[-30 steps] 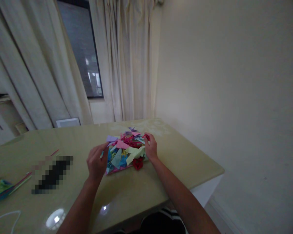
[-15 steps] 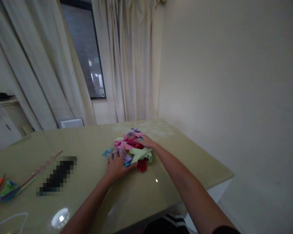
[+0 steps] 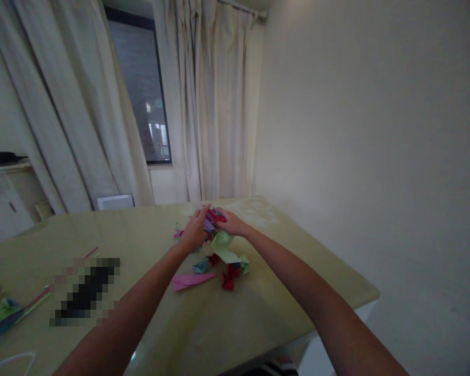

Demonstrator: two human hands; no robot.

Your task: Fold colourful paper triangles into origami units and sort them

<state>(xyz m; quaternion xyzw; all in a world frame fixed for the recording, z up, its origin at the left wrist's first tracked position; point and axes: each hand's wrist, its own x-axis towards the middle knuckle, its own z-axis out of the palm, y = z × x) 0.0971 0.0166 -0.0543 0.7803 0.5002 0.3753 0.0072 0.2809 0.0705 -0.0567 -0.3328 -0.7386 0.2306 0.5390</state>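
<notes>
My left hand (image 3: 194, 231) and my right hand (image 3: 227, 223) are closed together round a bunch of coloured folded paper pieces (image 3: 212, 221), held just above the far part of the table (image 3: 258, 308). A pale green piece (image 3: 222, 245) hangs down from the bunch. Below the hands a pink piece (image 3: 190, 281), a red piece (image 3: 227, 279) and a small blue piece (image 3: 200, 266) lie loose on the tabletop.
A blurred dark object (image 3: 84, 291) lies at the left of the table, with thin coloured sticks (image 3: 37, 300), a folded green-blue paper (image 3: 2, 315) and a white cord (image 3: 8, 360) near the left edge. Curtains (image 3: 203, 104) and a window (image 3: 143, 89) stand behind; a wall is at the right.
Both hands went from pressing on the paper pile to gathering most of it and lifting it farther back. A few pieces dropped out and now lie on the table.
</notes>
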